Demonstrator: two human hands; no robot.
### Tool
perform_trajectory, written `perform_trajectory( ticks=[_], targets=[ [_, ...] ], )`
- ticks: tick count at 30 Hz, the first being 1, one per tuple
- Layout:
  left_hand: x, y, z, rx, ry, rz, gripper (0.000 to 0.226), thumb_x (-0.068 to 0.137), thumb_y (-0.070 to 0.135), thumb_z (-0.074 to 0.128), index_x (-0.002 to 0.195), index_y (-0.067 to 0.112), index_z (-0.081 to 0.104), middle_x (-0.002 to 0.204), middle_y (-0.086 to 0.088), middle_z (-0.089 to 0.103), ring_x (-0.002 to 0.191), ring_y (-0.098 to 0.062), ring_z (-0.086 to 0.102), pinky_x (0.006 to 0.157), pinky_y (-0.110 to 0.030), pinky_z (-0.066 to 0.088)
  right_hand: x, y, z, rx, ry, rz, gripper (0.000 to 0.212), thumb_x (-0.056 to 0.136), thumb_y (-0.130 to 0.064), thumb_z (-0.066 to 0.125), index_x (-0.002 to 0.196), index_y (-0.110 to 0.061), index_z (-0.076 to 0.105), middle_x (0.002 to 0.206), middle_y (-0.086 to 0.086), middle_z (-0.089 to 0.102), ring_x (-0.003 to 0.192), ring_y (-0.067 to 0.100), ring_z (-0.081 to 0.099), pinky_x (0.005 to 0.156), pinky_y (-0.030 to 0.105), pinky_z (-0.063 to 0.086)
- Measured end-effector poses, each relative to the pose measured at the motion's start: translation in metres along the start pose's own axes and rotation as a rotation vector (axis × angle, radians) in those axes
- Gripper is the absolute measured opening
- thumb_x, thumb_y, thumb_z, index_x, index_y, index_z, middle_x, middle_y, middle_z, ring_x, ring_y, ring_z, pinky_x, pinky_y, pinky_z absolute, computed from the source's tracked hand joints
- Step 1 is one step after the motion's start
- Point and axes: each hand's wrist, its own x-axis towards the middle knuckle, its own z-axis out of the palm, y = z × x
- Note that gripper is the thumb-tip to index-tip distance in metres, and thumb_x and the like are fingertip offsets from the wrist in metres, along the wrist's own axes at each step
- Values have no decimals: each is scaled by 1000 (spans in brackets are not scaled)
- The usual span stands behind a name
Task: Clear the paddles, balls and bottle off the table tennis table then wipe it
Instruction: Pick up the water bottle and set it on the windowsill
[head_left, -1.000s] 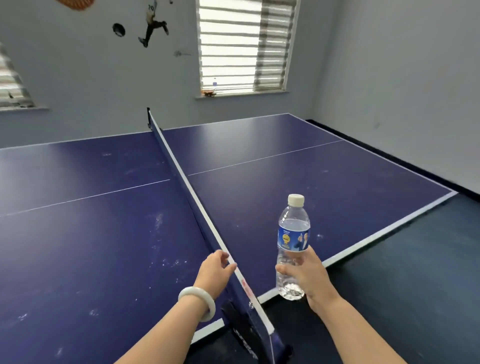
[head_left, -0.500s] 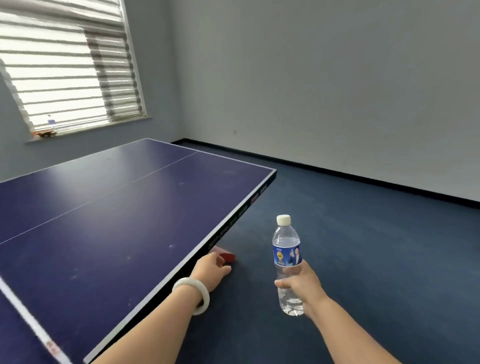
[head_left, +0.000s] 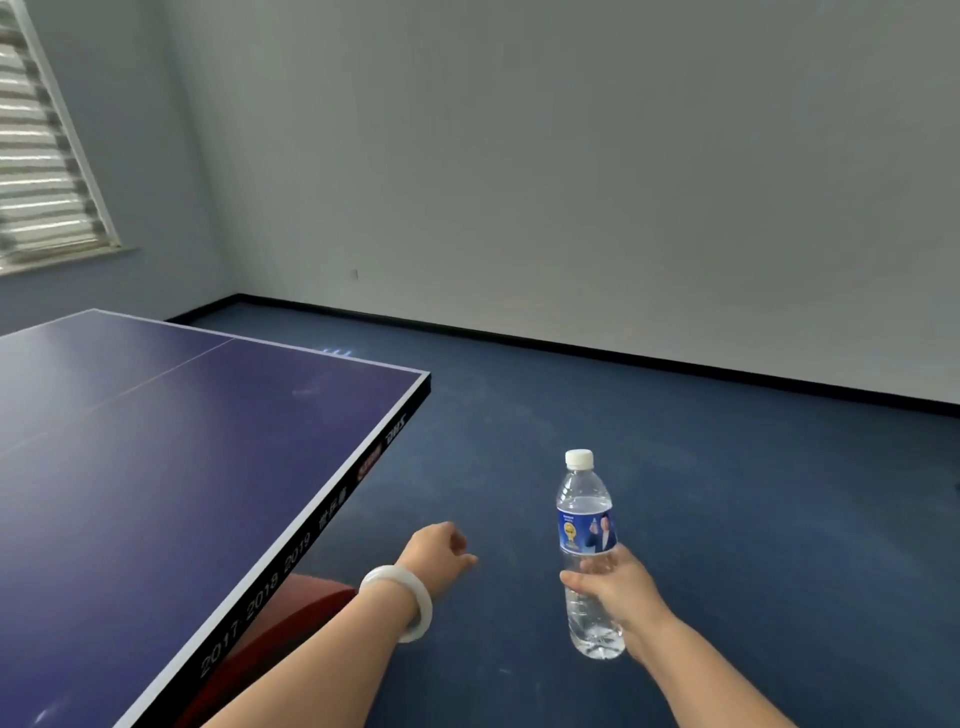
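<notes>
Right hand (head_left: 618, 587) grips the clear blue-labelled plastic water bottle (head_left: 584, 514) upright over floor (head_left: 727, 493), right of the blue table tennis table (head_left: 156, 467); left hand (head_left: 434, 551) curled, can't tell if holding; we set it down clear.

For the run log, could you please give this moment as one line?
right hand grips bottle upright over floor | left hand loosely curled, empty

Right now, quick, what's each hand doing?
Left hand: fingers curled, facing away; cannot tell whether it holds anything.
Right hand: grips the water bottle, upright.
</notes>
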Motion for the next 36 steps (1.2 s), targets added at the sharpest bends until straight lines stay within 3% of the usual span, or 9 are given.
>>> perform_trajectory(
  ticks=[4, 9, 13, 20, 26, 31, 36],
  targets=[
    [111, 48, -2, 46, -59, 12, 34, 92, 29, 64, 120, 12, 59, 122, -2, 61, 112, -16, 58, 88, -20, 43, 94, -47, -28, -22, 10, 10, 41, 73, 2, 81, 107, -3, 58, 107, 14, 66, 96, 28, 67, 80, 37, 54],
    [234, 126, 10, 65, -117, 51, 34, 91, 29, 63, 120, 12, 59, 123, -1, 59, 112, -16, 57, 86, -20, 43, 207, -89, -73, 40, 88, 1, 37, 74, 2, 80, 101, -12, 58, 98, 5, 68, 87, 18, 68, 63, 26, 50],
    [335, 176, 22, 76, -124, 58, 34, 91, 29, 64, 120, 11, 58, 123, -2, 59, 109, -16, 58, 80, -18, 40, 316, -114, -102, 103, 135, -17, 38, 73, 3, 80, 97, -16, 58, 93, -1, 65, 83, 16, 66, 60, 26, 47],
    [490, 233, -6, 39, 9, -60, 34, 91, 28, 64, 120, 12, 58, 118, -1, 60, 99, -14, 57, 79, -19, 41, 512, -177, -122, -20, -42, -42, 32, 72, 4, 78, 97, -10, 66, 90, 10, 73, 84, 25, 69, 67, 29, 51],
    [597, 235, -61, -32, 131, -189, 34, 91, 29, 64, 121, 13, 56, 111, 3, 56, 94, -12, 54, 78, -20, 40, 651, -238, -71, -107, -238, -46, 29, 72, 5, 78, 91, -14, 67, 90, 9, 73, 86, 25, 69, 76, 34, 54],
    [702, 203, -116, -52, 184, -282, 36, 91, 30, 65, 121, 13, 57, 118, -1, 58, 94, -12, 53, 78, -20, 40, 765, -283, 6, -114, -348, -52, 31, 72, 3, 79, 95, -14, 68, 89, 7, 75, 86, 26, 72, 82, 41, 57],
    [828, 167, -193, -82, 218, -315, 37, 91, 31, 64, 122, 13, 56, 120, -2, 58, 94, -13, 54, 79, -21, 41, 886, -343, 99, -119, -395, -83, 32, 73, 3, 78, 97, -17, 68, 91, 6, 74, 88, 26, 71, 81, 38, 57]
  ],
)
